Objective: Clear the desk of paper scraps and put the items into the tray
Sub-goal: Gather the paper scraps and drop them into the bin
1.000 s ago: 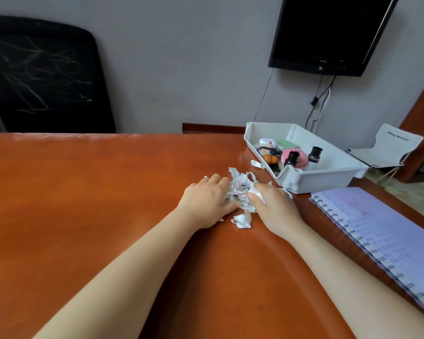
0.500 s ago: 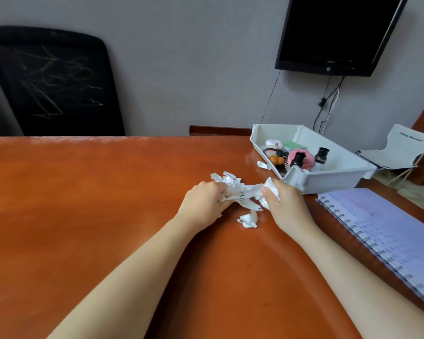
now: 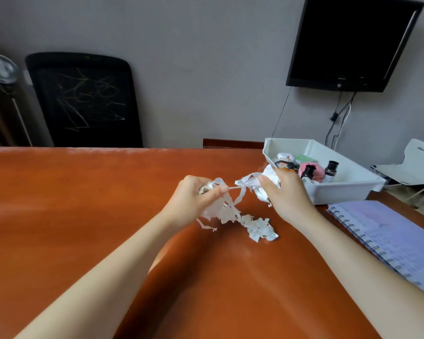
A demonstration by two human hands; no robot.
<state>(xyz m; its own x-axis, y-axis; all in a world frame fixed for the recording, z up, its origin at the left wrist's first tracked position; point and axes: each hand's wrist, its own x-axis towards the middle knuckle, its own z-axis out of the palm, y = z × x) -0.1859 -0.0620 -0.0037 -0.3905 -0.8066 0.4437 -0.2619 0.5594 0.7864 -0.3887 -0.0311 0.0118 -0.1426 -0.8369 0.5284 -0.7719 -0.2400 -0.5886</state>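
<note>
White torn paper scraps (image 3: pixel 224 211) hang in a loose bunch above the orange-brown desk (image 3: pixel 83 216). My left hand (image 3: pixel 191 199) grips one part of the bunch, with strips dangling below it. My right hand (image 3: pixel 283 194) grips another wad of scraps just left of the white tray (image 3: pixel 340 194). A thin strip stretches between both hands. One crumpled scrap (image 3: pixel 260 228) lies on the desk under them. The tray holds several small items, among them a pink one (image 3: pixel 313 170) and a dark-capped bottle (image 3: pixel 331 170).
A spiral notebook (image 3: pixel 389 233) lies at the desk's right edge. Behind the desk stand a black chair back (image 3: pixel 83 101), a wall-mounted screen (image 3: pixel 348 42) with hanging cables, and a white folding chair (image 3: pixel 414 165) at the far right.
Both hands have lifted off the desk and moved apart, pulling the bunch of scraps up and stretching it between them. One scrap stays on the desk.
</note>
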